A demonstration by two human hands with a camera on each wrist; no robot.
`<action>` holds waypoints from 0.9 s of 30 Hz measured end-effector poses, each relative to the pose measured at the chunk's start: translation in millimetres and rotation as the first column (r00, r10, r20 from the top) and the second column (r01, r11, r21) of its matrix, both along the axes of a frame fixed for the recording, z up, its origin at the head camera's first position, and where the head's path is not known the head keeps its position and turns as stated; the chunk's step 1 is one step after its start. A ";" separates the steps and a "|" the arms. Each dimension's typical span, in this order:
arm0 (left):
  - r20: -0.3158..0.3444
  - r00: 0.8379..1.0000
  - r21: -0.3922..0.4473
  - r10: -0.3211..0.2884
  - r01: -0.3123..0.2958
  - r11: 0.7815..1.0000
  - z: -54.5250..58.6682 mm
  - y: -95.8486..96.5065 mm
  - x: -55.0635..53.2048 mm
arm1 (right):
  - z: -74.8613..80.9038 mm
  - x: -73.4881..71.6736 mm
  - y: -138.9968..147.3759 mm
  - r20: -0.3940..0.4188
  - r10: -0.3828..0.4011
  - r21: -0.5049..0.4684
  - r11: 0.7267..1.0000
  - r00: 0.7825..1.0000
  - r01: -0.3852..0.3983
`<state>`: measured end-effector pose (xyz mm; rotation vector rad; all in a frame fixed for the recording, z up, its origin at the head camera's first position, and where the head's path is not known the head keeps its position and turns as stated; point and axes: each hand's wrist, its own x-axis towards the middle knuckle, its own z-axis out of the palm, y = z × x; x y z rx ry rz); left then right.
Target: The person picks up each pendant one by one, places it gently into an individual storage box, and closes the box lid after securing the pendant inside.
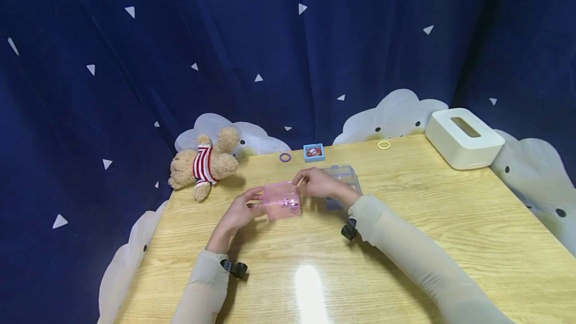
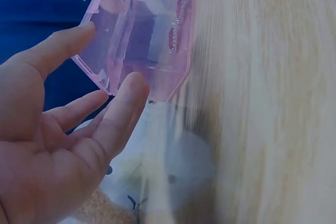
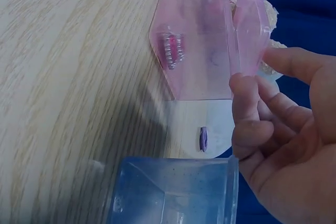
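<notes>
A see-through pink plastic box stands on the table between my two hands, its lid partly raised. Inside it lies a pink piece edged with silvery beads. At the box's left end, my left hand has its fingers fairly straight and spread, with the thumb tip at the lid and other fingertips at the rim. On the opposite end my right hand pinches the lid's edge between thumb and curled forefinger. A see-through blue box sits right beside it, partly hidden under the right wrist in the head view.
Behind the boxes lie a purple ring, a light blue square frame and a yellow ring. A teddy bear in a striped top lies at the back left. A white tissue box stands at the back right.
</notes>
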<state>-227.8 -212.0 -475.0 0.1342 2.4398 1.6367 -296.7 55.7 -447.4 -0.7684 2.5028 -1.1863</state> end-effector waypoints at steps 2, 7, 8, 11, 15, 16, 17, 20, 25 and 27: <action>0.011 1.000 0.022 -0.007 0.007 1.000 0.4 0.3 0.2 | 1.2 0.8 -0.4 -0.044 0.012 0.026 1.000 0.999 -0.011; 0.035 0.999 0.094 -0.034 0.031 0.995 0.9 1.3 1.3 | -0.4 0.7 -1.2 -0.078 0.036 0.066 0.997 0.996 -0.031; 0.034 0.999 0.091 -0.035 0.031 0.995 0.7 1.2 1.3 | -0.9 0.7 -1.4 -0.078 0.040 0.072 0.997 0.996 -0.035; 0.019 0.999 0.068 -0.037 0.035 0.997 -0.7 0.7 0.5 | -0.9 1.4 -2.0 -0.081 0.046 0.091 0.995 0.996 -0.038; -0.004 1.000 0.034 -0.031 0.031 0.999 -2.3 0.2 -1.6 | -0.6 2.7 -2.9 -0.091 0.046 0.110 0.993 0.995 -0.036; -0.010 0.999 0.028 -0.031 0.031 0.999 -2.5 0.3 -2.0 | -0.8 2.7 -3.0 -0.095 0.046 0.112 0.993 0.994 -0.036; -0.015 0.999 0.023 -0.031 0.032 0.999 -2.5 0.3 -2.3 | -1.2 2.5 -3.1 -0.099 0.046 0.113 0.993 0.994 -0.035; -0.027 0.999 0.008 -0.029 0.029 1.000 -2.0 0.9 -2.4 | -2.2 1.6 -3.4 -0.105 0.047 0.117 0.993 0.993 -0.035; -0.017 0.999 0.016 -0.029 0.029 0.999 3.5 2.5 0.6 | -2.6 0.8 -3.3 -0.096 0.053 0.120 0.992 0.994 -0.042; -0.009 1.000 0.022 -0.030 0.030 0.999 3.4 1.9 0.9 | -2.5 0.8 -2.3 -0.088 0.054 0.112 0.993 0.995 -0.044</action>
